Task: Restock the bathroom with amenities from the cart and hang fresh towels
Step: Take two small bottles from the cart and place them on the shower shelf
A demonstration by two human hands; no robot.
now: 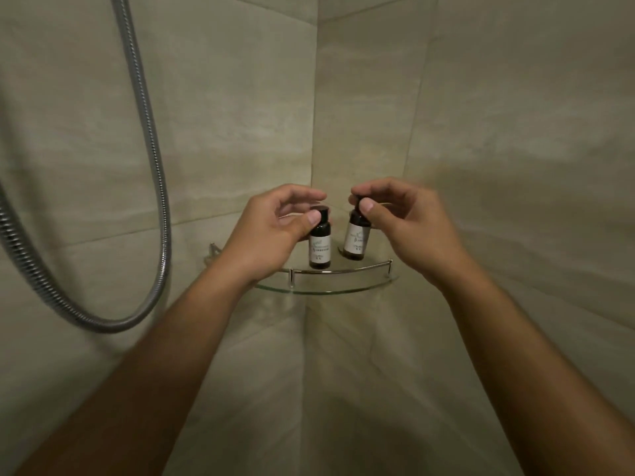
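Hands [275, 231] [405, 221] on two shelved bottles [320, 242] [357, 238]

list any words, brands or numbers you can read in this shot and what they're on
Left bottle, pale label: printed lines and a small leaf-like mark, too blurred to read.
Right bottle, pale label: printed lines, too blurred to read.
Glass corner shelf, shower hose, wall tiles: no text.
Nothing can be quoted.

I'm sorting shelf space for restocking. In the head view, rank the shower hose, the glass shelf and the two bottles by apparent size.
1. Coiled silver metal shower hose, largest.
2. Curved clear glass corner shelf.
3. Two small dark labelled bottles: left bottle and right bottle look alike, so no ranking between them.
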